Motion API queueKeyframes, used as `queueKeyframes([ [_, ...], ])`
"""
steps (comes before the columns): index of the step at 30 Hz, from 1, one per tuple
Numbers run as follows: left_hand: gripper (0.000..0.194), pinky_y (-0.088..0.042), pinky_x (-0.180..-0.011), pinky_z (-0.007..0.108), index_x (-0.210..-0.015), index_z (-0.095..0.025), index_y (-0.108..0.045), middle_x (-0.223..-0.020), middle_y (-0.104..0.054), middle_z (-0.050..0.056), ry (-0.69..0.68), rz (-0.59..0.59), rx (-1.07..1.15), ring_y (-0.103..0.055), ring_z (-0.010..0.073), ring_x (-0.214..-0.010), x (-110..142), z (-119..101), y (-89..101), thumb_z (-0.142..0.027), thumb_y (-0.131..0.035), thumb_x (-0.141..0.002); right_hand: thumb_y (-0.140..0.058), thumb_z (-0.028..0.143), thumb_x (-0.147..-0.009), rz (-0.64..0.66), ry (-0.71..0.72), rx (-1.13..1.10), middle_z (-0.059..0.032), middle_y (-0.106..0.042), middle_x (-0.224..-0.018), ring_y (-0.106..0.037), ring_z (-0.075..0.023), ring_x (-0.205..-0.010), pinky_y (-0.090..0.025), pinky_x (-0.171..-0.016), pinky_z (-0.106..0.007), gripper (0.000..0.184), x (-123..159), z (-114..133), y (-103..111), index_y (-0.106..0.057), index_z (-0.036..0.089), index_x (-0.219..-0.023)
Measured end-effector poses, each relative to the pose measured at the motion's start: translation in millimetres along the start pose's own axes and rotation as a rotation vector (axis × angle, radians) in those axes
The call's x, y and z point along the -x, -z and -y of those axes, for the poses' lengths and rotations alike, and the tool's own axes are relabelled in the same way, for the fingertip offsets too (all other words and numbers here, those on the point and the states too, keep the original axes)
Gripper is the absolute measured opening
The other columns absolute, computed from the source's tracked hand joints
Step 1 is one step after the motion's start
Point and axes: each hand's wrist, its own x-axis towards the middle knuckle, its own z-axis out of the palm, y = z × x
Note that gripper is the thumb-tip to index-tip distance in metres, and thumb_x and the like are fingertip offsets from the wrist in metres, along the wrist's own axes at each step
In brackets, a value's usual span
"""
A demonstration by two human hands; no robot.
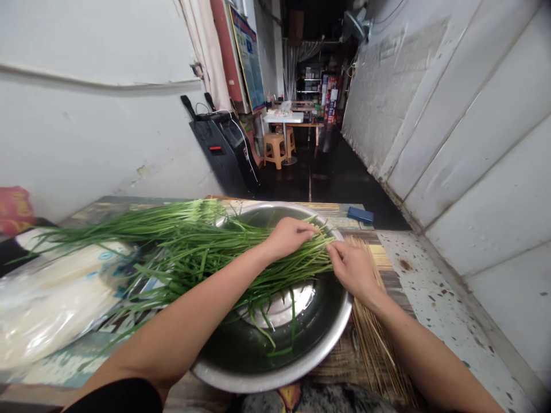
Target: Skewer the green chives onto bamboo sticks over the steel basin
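Note:
A thick bundle of green garlic chives [202,246] lies across a wide metal basin [275,381], its pale stem ends to the right. My left hand [290,238] rests over the bundle, its fingers pinched on the chives near those ends. Just right of it, my right hand [350,264] is closed at the stem tips above the basin's right rim. Whether a skewer is also in its fingers is hidden. A few loose leaves hang down into the basin. Many thin bamboo skewers [374,344] lie beside the basin, under my right forearm.
A clear plastic bag with pale contents [60,298] lies at the left. Beyond the basin's right rim is a small blue box [360,215]. A black speaker-like case [224,149] leans by the wall; farther back stand stools [274,150] and a white table [284,117].

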Motion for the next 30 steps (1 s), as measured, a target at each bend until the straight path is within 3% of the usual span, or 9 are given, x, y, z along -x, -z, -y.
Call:
queueKeyframes([
  [3, 0.023, -0.046, -0.084, 0.026, -0.091, -0.019, -0.074, -0.092, -0.073, 0.002, -0.126, 0.140, -0.100, -0.065, 0.0162, -0.088, 1.0, -6.4, 4.7, -0.019, -0.056, -0.077, -0.038, 0.031, -0.089, 0.000, -0.009, -0.023, 0.0001, -0.052, -0.053, -0.046, -0.0119, -0.051, -0.025, -0.053, -0.024, 0.033, -0.3, 0.4, 0.6, -0.050, 0.018, -0.062],
  [7, 0.024, -0.044, -0.087, 0.027, -0.095, -0.018, -0.073, -0.098, -0.072, 0.004, -0.108, 0.059, -0.210, -0.064, 0.0178, -0.093, 1.4, -9.7, 12.9, -0.021, -0.055, -0.079, -0.038, 0.032, -0.089, -0.005, -0.010, -0.026, -0.0006, -0.054, -0.055, -0.048, -0.0124, -0.052, -0.026, -0.053, -0.024, 0.033, -0.3, 0.3, 0.5, -0.052, 0.018, -0.063],
  [12, 0.023, -0.046, -0.084, 0.027, -0.094, -0.018, -0.073, -0.096, -0.073, 0.003, -0.095, 0.152, -0.101, -0.065, 0.0172, -0.089, 3.1, -5.4, 8.6, -0.023, -0.057, -0.078, -0.038, 0.032, -0.089, -0.013, -0.006, -0.025, -0.0011, -0.056, -0.057, -0.050, -0.0128, -0.054, -0.026, -0.054, -0.024, 0.033, -0.4, -0.4, -0.2, -0.055, 0.018, -0.065],
  [16, 0.021, -0.047, -0.082, 0.026, -0.090, -0.016, -0.073, -0.093, -0.073, 0.004, -0.060, 0.055, -0.005, -0.066, 0.0164, -0.087, 3.9, -2.8, -0.4, -0.024, -0.058, -0.077, -0.038, 0.031, -0.089, -0.015, 0.003, -0.035, -0.0009, -0.056, -0.056, -0.049, -0.0129, -0.053, -0.027, -0.054, -0.024, 0.033, -0.3, 0.5, 0.6, -0.057, 0.018, -0.066],
  [21, 0.019, -0.048, -0.079, 0.025, -0.086, -0.017, -0.073, -0.089, -0.073, 0.002, -0.082, -0.013, -0.034, -0.066, 0.0155, -0.082, 5.4, -5.7, -4.5, -0.022, -0.058, -0.076, -0.038, 0.031, -0.089, -0.013, 0.008, -0.058, -0.0006, -0.055, -0.056, -0.049, -0.0124, -0.053, -0.027, -0.054, -0.023, 0.033, -0.6, 2.6, 2.0, -0.055, 0.018, -0.064],
  [26, 0.022, -0.047, -0.078, 0.025, -0.087, -0.016, -0.073, -0.089, -0.073, 0.003, -0.064, 0.025, -0.043, -0.065, 0.0156, -0.083, 3.4, -5.9, 4.4, -0.025, -0.055, -0.078, -0.039, 0.030, -0.088, -0.022, 0.021, -0.053, 0.0005, -0.052, -0.053, -0.045, -0.0113, -0.051, -0.026, -0.053, -0.023, 0.032, -0.1, 3.3, 2.4, -0.052, 0.018, -0.062],
  [30, 0.020, -0.045, -0.074, 0.025, -0.086, -0.017, -0.073, -0.085, -0.072, 0.003, -0.046, -0.058, -0.238, -0.063, 0.0158, -0.078, -0.4, 1.3, 13.5, -0.026, -0.058, -0.077, -0.043, 0.029, -0.084, -0.032, 0.037, -0.023, 0.0025, -0.045, -0.047, -0.039, -0.0096, -0.046, -0.023, -0.050, -0.023, 0.031, 1.5, 4.7, 2.0, -0.046, 0.018, -0.055],
])
